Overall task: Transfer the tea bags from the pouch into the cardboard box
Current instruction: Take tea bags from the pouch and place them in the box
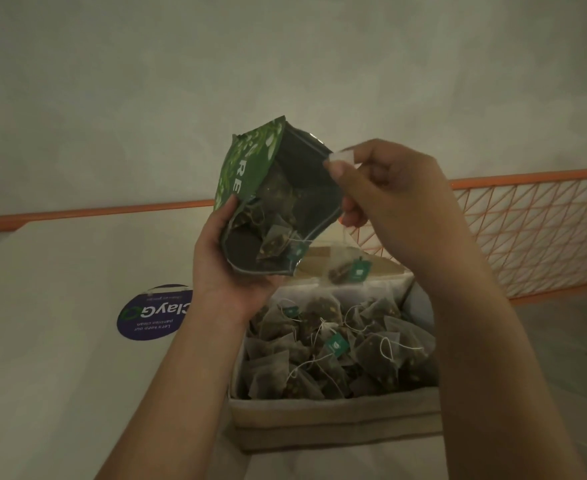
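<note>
Holding the pouch (274,199) at frame centre, we grip its lower left edge with the left hand (229,261), fingers curled behind it and thumb on the printed green front. Our right hand (389,195) pinches the right rim of the pouch mouth between thumb and forefinger, spreading it open. Inside the tilted pouch several tea bags (278,216) are visible, one at the lip with its green tag hanging out. Directly below, in the lower centre of the frame, stands the cardboard box (337,420), heaped with pyramid tea bags (337,348); one further bag (347,270) rests on its far flap. The box sits on a pale tabletop (60,341) bearing a round purple sticker (153,317) at middle left. An orange wire-mesh rail (527,230) borders the tabletop at right. A plain grey wall (285,64) fills the upper frame. Lighting is dim.
</note>
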